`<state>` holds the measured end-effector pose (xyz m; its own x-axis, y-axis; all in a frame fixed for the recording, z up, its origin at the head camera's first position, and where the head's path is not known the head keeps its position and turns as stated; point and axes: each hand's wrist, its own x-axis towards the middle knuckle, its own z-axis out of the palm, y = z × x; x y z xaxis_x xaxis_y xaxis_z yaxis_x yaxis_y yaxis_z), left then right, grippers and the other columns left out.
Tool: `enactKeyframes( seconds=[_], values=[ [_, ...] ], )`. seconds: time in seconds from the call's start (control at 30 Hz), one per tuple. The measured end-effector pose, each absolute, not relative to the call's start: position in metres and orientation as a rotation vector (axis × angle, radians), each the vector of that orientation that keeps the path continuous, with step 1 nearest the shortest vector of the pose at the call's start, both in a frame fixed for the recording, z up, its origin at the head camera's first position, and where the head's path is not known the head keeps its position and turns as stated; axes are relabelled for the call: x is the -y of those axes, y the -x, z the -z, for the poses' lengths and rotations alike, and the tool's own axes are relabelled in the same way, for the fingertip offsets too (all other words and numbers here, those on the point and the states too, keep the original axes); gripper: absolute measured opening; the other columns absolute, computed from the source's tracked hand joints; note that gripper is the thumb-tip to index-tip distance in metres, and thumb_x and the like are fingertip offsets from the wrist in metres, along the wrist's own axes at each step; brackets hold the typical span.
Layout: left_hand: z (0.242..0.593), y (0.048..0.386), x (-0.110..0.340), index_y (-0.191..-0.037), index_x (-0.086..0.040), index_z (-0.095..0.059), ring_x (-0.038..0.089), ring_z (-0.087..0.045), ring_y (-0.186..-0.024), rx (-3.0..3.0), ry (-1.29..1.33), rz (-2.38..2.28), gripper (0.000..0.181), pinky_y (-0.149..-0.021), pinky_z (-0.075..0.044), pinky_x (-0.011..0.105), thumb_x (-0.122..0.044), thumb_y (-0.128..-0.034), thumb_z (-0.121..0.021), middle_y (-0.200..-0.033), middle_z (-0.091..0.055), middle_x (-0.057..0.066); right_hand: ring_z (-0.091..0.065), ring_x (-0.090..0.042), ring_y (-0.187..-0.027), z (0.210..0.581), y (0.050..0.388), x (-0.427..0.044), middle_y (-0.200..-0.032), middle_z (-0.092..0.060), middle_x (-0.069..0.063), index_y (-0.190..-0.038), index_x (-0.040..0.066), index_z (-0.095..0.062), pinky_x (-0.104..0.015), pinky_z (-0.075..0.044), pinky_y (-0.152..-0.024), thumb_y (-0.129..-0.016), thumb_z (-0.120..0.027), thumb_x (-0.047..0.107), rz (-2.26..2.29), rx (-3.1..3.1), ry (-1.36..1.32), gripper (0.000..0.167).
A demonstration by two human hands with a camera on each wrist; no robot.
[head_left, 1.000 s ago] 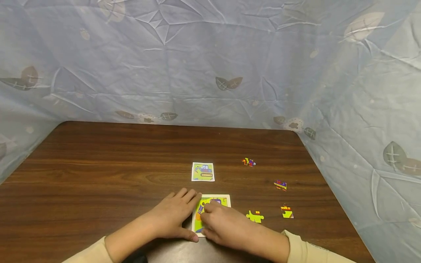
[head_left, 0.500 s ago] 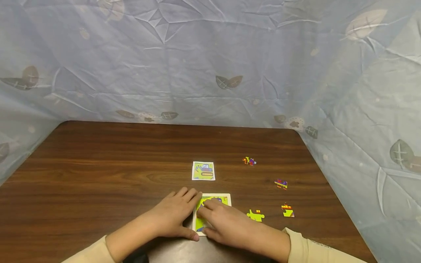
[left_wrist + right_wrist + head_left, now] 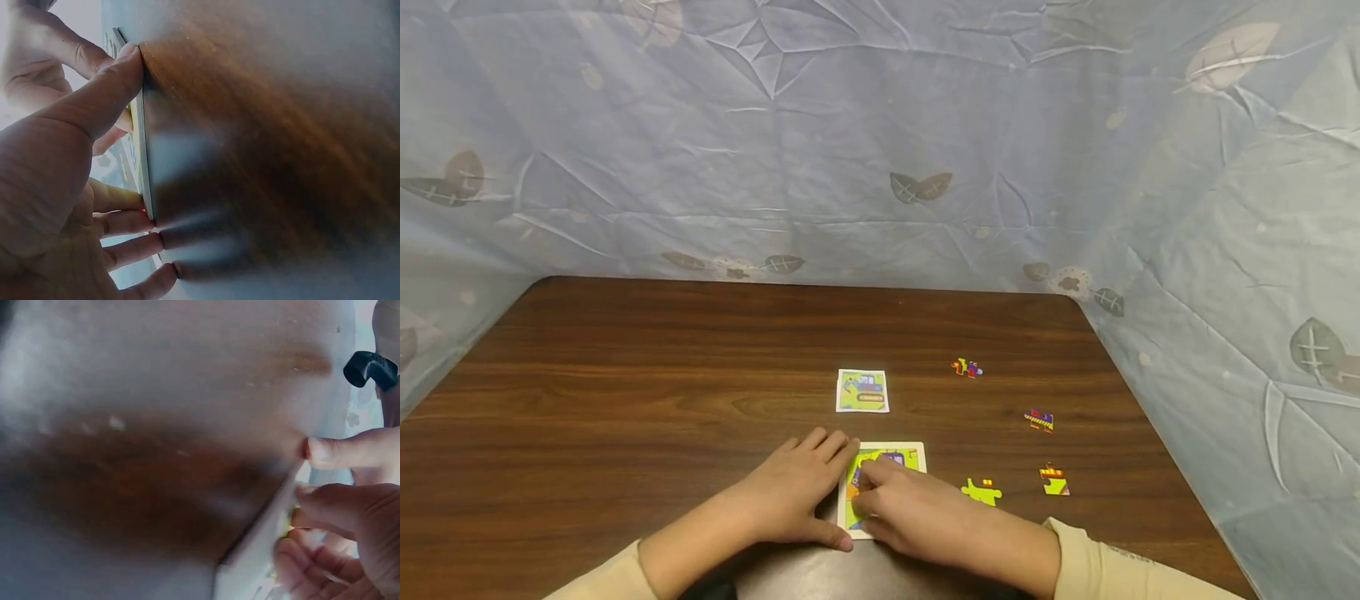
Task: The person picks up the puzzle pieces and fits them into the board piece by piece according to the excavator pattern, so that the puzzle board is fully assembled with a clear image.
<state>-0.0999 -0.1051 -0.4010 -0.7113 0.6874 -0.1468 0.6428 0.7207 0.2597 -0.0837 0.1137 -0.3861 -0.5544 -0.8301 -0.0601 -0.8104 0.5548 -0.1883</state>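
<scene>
A square puzzle board (image 3: 921,483) with a pale border lies near the table's front edge; its picture shows green, purple and orange. My left hand (image 3: 797,487) rests along its left side, fingers extended, with the thumb at the near left corner. In the left wrist view the fingertips (image 3: 164,278) touch the tabletop beside the board's edge. Over the board's middle, my right hand (image 3: 917,512) has bent fingers touching the picture, and it covers much of it. Some yellow shows by its fingertips in the right wrist view; whether they pinch a puzzle piece is hidden.
Behind the board lies a small picture card (image 3: 862,392) of an excavator. Several loose puzzle pieces are on the right: a green one (image 3: 981,492) close by, a red-and-green one (image 3: 1054,481), a striped one (image 3: 1040,420) and a multicoloured one (image 3: 967,367). A patterned curtain (image 3: 850,150) surrounds the wooden table (image 3: 625,400).
My right hand's fingers reached further left across the board half a second ago and are now drawn back and more bent. The left hand, board and loose pieces stay in place.
</scene>
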Motion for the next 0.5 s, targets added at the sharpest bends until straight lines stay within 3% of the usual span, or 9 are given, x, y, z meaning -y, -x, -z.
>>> enactKeyframes(
  seconds=[0.33,0.5],
  values=[
    [0.403,0.101,0.105,-0.154,-0.003,-0.047,0.025,-0.052,-0.129,-2.719,-1.078,-0.259,0.113,-0.102,-0.054,0.055,-0.080,-0.0751,-0.073,-0.146,-0.055,0.009,-0.053,-0.004,-0.094,0.401,0.081,-0.117,-0.100,-0.058,0.007,-0.094,0.019,-0.075,-0.008,-0.045,-0.079,-0.098,-0.072,0.017,0.267,-2.730,1.594,0.005],
    [0.402,0.101,0.105,-0.155,-0.004,-0.046,0.025,-0.052,-0.131,-2.714,-1.063,-0.262,0.113,-0.102,-0.054,0.054,-0.079,-0.0752,-0.073,-0.147,-0.055,0.009,-0.053,-0.004,-0.097,0.397,0.083,-0.117,-0.103,-0.059,0.007,-0.098,0.019,-0.076,-0.008,-0.046,-0.079,-0.100,-0.070,0.020,0.283,-2.685,1.544,0.006]
  ],
)
